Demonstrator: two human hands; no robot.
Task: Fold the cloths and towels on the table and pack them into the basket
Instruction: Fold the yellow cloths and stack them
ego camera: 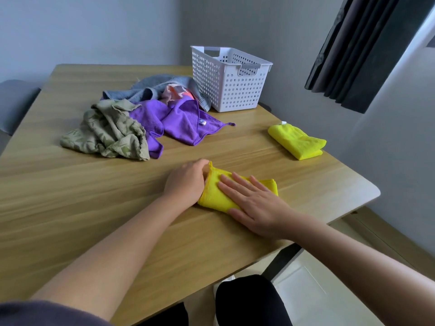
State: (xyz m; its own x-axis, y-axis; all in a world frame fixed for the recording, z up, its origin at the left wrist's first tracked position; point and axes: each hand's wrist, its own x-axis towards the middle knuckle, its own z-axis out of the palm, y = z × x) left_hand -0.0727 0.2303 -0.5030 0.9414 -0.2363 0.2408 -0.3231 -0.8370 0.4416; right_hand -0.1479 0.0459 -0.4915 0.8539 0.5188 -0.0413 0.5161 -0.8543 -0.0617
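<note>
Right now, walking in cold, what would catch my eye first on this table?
Two hands working a yellow cloth near the front edge: the right hand presses it flat, the left hand grips its end. Behind, a purple cloth, green cloth and grey towel lie crumpled beside a white basket; a second yellow cloth sits folded at right.

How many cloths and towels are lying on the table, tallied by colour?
Yellow: 2 (near yellow cloth, far yellow cloth)
Purple: 1 (purple cloth; its folds could hide a second)
Grey: 1 (grey towel)
Olive: 1 (olive patterned cloth)
Pink-orange: 1 (pink-orange cloth, mostly buried)
Total: 6
</note>
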